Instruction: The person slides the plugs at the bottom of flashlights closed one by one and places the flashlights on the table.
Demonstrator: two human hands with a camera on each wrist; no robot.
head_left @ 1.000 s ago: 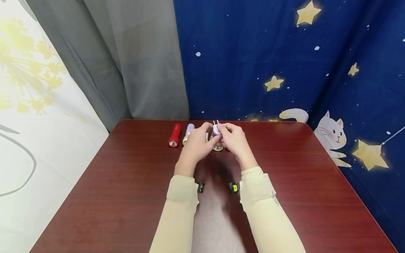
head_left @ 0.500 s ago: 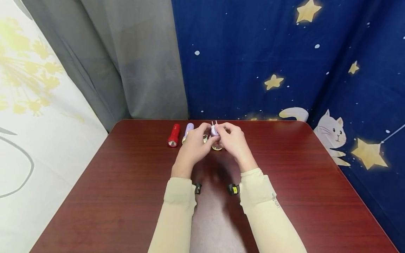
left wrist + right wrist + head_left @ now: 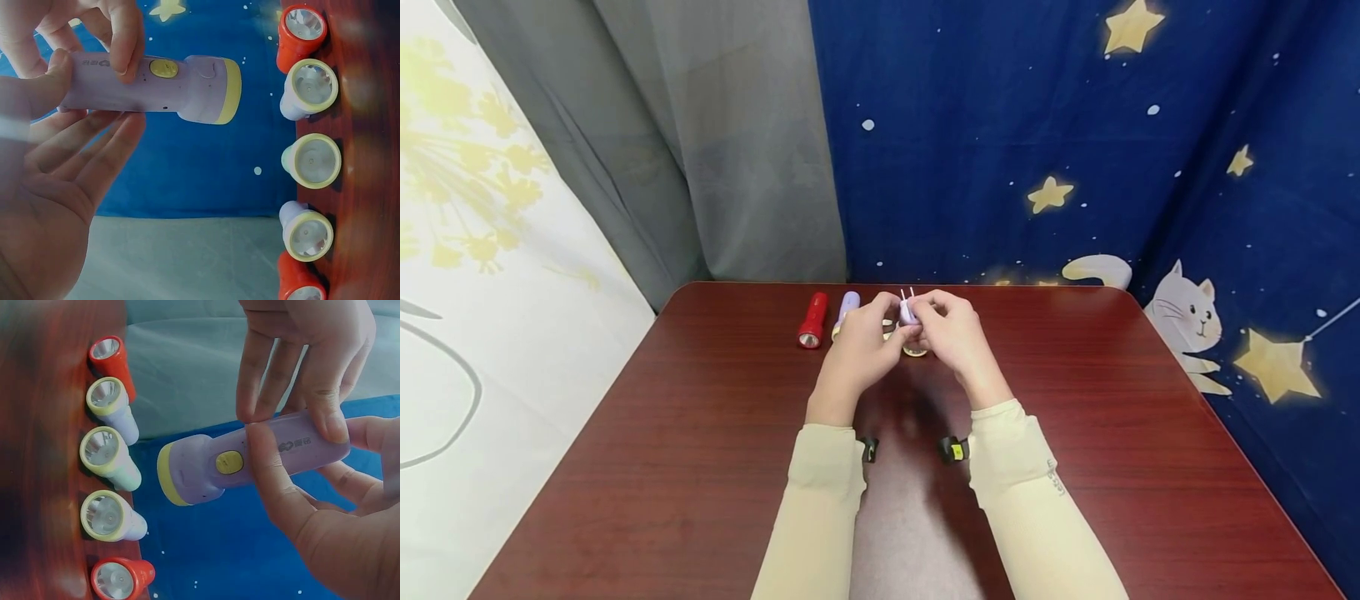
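Note:
A pale purple flashlight (image 3: 150,87) with a yellow lens ring and a yellow switch hangs above the table's far side, lens end down. Its tail end points up in the head view, where two thin prongs (image 3: 906,293) stick out of it. My left hand (image 3: 868,342) grips the body from the left, thumb on one side and fingers on the other. From the right, my right hand (image 3: 951,333) pinches the same body between thumb and fingers; in the right wrist view its index finger (image 3: 265,450) lies beside the switch (image 3: 229,462).
Several flashlights stand in a row along the far edge of the reddish-brown table (image 3: 700,467): a red one (image 3: 812,321) at the left, a purple one (image 3: 850,302) beside it, a pale green one (image 3: 103,450), and another red one (image 3: 115,581). Behind hang grey and blue curtains (image 3: 962,167).
Both hands and the held flashlight have shifted very slightly left over the last second; the grip looks the same. The flashlights on the table stay put.

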